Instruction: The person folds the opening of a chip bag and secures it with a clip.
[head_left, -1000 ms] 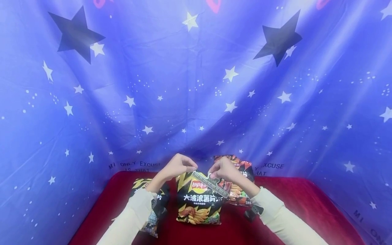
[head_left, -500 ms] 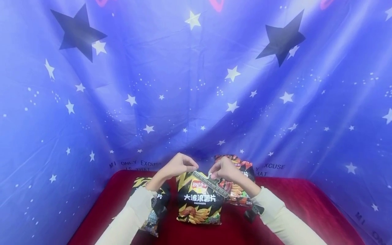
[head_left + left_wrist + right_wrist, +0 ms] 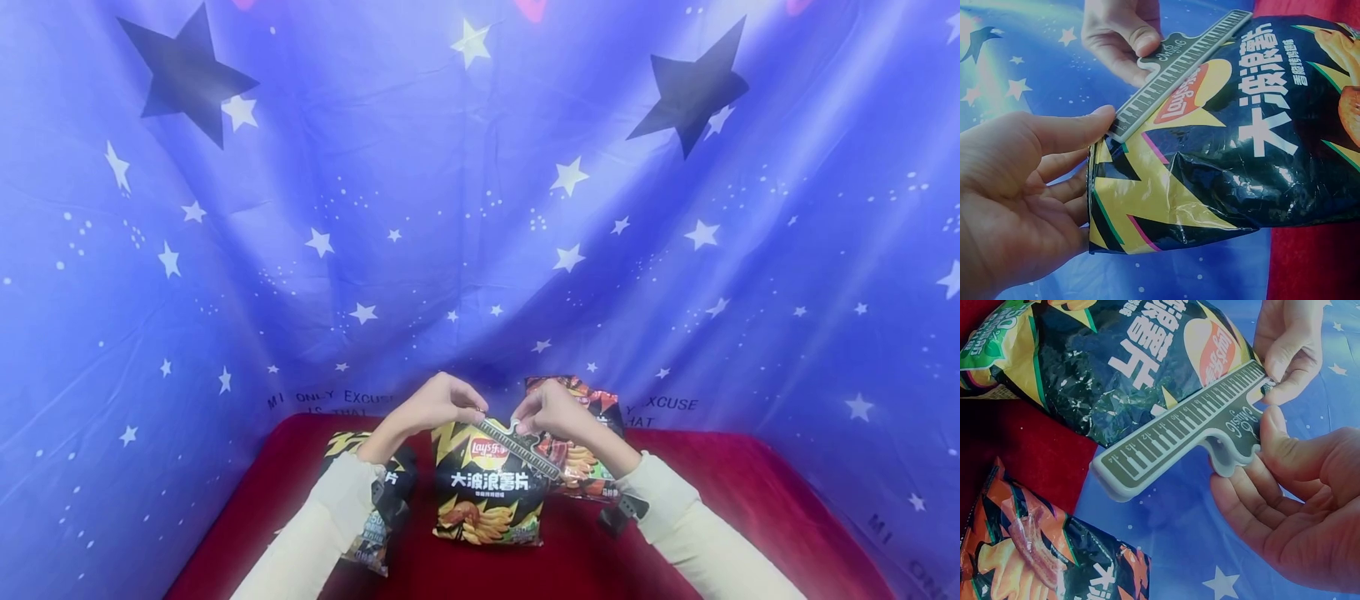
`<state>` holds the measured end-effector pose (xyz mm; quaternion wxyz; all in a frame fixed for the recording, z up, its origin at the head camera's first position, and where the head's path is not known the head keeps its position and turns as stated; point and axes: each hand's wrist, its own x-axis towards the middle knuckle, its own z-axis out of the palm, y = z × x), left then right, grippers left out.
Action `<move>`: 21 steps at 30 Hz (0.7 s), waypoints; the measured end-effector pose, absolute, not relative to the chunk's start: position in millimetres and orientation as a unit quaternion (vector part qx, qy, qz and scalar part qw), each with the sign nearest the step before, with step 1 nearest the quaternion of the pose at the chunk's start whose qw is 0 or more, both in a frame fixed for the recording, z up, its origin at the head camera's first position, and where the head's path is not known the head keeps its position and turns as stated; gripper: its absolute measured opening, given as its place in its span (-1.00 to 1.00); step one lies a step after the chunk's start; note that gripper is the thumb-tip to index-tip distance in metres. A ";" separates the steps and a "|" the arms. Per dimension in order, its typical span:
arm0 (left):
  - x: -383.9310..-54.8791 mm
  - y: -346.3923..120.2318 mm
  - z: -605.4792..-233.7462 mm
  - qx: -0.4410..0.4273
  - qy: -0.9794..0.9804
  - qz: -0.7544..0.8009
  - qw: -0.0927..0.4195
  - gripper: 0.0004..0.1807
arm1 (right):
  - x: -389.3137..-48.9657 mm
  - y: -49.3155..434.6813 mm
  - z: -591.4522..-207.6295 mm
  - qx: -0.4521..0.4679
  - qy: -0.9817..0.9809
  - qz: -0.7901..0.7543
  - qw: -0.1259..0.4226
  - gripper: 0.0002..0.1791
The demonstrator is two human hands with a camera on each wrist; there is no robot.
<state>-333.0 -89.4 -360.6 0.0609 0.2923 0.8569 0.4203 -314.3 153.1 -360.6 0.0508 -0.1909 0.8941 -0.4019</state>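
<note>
A black-and-yellow Lay's chip bag stands upright in the middle of the table. Across its top lies a grey clip with piano keys and the word "Music" on it, slanting down to the right in the head view. My right hand pinches the clip's curved handle between thumb and fingers. With thumb and fingers my left hand pinches the bag's top edge at the clip's upper left end. Seen from the left wrist, the clip runs diagonally over the bag's upper corner, its far end reaching past the logo.
Behind and to the right stands a red-and-black chip bag, partly hidden by my right hand. Another black-and-yellow chip bag is at the left, under my left forearm. A red cloth covers the table; a blue starry curtain hangs behind.
My left hand has shifted slightly right, its fingertips now overlapping the clip's upper left end. The right hand keeps its pinch on the clip, and the bags stay in place.
</note>
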 end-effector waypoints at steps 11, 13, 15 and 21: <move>-331.1 -85.3 -356.9 0.290 0.868 0.400 0.042 -0.84 | -314.2 153.6 -356.1 -0.189 0.891 -0.406 0.073 -0.84; -330.3 -84.9 -356.6 0.287 0.870 0.398 0.039 -0.85 | -313.9 154.1 -355.7 -0.190 0.889 -0.409 0.076 -0.84; -329.6 -84.5 -356.8 0.285 0.872 0.397 0.037 -0.85 | -314.3 155.4 -356.3 -0.190 0.888 -0.410 0.081 -0.83; -329.5 -82.8 -358.1 0.286 0.871 0.397 0.038 -0.85 | -315.5 161.4 -358.6 -0.194 0.881 -0.418 0.105 -0.77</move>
